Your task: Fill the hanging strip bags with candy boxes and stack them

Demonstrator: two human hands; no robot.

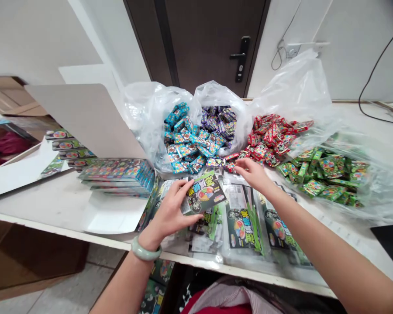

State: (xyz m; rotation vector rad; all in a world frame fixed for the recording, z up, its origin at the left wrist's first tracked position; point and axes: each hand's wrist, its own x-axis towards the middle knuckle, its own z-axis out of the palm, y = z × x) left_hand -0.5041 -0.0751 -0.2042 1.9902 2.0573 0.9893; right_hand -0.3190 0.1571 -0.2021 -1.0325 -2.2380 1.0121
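Bare forearms (325, 246) cross the near edge of the desk (68, 222), a pale bangle (146, 250) on the left wrist. Over the middle of the desk, the left hand (172, 211) holds a black-and-green pouch (205, 194) between thumb and fingers, printed face up and slightly tilted. Farther and to the right, the right hand (253, 173) has its fingers bent and close together at the near edge of the red packs (271, 135); whether they pinch one, I cannot tell.

As for what looks done, the open white box (88, 115) on the left holds a neat stack (118, 174) of bright packages, their blue edges facing right. Another stack (74, 150) stands just beyond it, farther left, partly hidden by the raised lid. Both seem to be finished work, though how full the box is cannot be judged from here.

Plenty appears to be left. Flat pouches (240, 229) lie in overlapping piles along the near side of the desk, below and to the right of the held one. Along the far side, clear bags spill loose stock from left to right: blue packs (185, 148), purple packs (221, 122), the red ones, then green packs (334, 170). All four heaps look well supplied. The held pouch seems to be partway through handling, out of the box; its contents, if any, are hidden.
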